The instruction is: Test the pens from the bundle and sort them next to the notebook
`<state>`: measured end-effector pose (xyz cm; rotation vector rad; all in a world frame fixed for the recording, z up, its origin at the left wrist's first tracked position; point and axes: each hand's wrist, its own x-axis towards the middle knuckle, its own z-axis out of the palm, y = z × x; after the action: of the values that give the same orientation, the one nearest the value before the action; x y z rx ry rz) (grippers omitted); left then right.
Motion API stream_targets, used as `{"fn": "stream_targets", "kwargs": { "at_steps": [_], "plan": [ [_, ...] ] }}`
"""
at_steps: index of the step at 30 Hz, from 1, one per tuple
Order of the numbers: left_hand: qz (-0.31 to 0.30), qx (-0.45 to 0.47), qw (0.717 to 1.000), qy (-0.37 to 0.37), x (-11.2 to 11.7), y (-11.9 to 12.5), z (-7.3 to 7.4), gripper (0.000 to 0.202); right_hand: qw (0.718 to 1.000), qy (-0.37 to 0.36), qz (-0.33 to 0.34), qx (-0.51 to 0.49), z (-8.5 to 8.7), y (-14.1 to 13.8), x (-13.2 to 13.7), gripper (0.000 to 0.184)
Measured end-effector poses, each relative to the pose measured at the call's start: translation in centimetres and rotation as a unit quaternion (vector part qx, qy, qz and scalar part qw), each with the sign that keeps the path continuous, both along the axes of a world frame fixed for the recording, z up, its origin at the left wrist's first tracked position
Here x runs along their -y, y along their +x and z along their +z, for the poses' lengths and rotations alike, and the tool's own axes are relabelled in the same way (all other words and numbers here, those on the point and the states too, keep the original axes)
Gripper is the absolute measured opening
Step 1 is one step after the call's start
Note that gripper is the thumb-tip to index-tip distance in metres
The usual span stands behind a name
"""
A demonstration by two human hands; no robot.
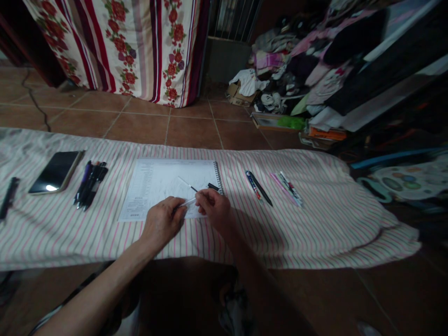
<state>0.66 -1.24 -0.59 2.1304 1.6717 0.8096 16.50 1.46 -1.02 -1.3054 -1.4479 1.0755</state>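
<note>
My left hand (163, 224) and my right hand (213, 207) meet over the lower edge of a spiral notebook (164, 182) lying on a striped cloth (297, 224). Both hands are closed on a clear pen barrel (189, 201) held between them. A thin refill (187, 185) and a small black cap (213, 186) lie on the notebook page just beyond my fingers.
A phone (56, 171) and a bunch of dark pens (91, 184) lie left of the notebook, and a black pen (9, 197) at the far left. Two pens (258, 187) and more pens (287, 188) lie to the right. Clothes are piled (297, 70) at the back right. A floral bedsheet (140, 46) hangs behind.
</note>
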Motion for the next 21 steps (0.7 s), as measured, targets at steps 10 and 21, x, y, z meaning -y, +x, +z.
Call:
{"fn": "stream_targets", "kwargs": {
  "at_steps": [10,21],
  "plan": [
    [-0.005,0.021,1.0,-0.002,-0.19,-0.3,-0.13,0.017,0.996,-0.022,0.008,-0.084,-0.23,-0.23,-0.17,0.019],
    [0.012,-0.007,1.0,-0.006,-0.04,-0.07,0.14,0.016,0.998,-0.023,-0.006,-0.064,-0.19,-0.32,0.0,0.019]
  ]
}}
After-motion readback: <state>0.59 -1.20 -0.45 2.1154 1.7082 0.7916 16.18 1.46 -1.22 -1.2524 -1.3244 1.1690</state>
